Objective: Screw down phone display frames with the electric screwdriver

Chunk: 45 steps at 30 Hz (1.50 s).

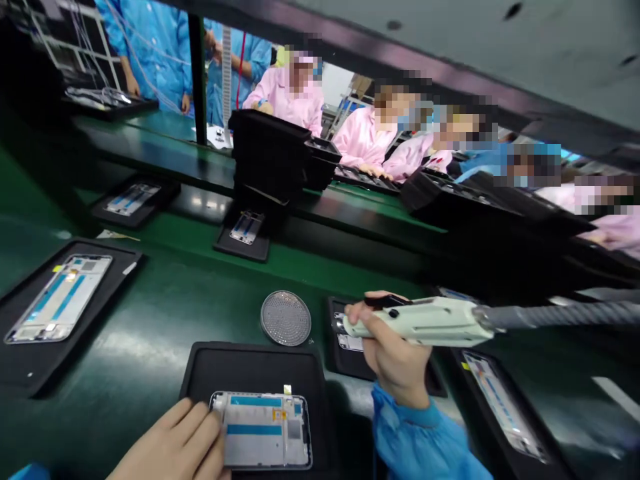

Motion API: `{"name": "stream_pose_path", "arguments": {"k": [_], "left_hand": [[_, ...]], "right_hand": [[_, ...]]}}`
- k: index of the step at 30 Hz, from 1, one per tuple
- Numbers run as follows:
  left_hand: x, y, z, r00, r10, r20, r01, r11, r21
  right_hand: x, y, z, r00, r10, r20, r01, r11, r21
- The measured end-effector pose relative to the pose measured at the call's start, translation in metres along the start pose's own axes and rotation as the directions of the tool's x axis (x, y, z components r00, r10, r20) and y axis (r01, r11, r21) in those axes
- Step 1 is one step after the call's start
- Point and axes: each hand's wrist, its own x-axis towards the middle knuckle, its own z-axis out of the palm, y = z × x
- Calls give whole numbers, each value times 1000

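Note:
My left hand (175, 440) is closed on the left end of a silver phone frame (255, 447) with blue strips and a small yellow tab. The thumb is hidden. The frame lies in a black tray (250, 363) in front of me. In my right hand (400, 367) is a pale electric screwdriver (430, 321), held level with its tip to the left. Its grey coiled cord runs off to the right. The screwdriver is above another black tray (345, 360) and its phone frame (350, 341). A round dimpled dish (285, 318) sits between my hands, farther back.
More phone frames lie in black trays at the left (65, 300), at the right (505, 407) and farther back (247, 227). A tall stack of black trays (270, 157) stands behind. Several people in pink or blue coats are across the bench. A shelf (500, 60) hangs overhead.

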Motion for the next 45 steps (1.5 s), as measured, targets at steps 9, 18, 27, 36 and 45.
{"name": "stream_pose_path", "arguments": {"k": [9,18,27,36,45], "left_hand": [[33,-15,32,945,239,222,-210,967,-147],[17,-17,48,943,285,169,-243,942,-233],[11,-10,58,972,170,161,-134,968,-212],[7,-11,58,967,171,188,-131,969,-209],[12,-12,54,971,119,206,-82,981,-178]], "right_hand": [[16,43,56,996,94,8,-94,995,18],[20,55,44,987,134,-92,-136,991,-15],[17,63,47,982,165,-88,-167,986,-11],[18,68,46,984,157,-88,-160,987,-28],[17,70,47,987,127,-95,-131,991,-34]]}}
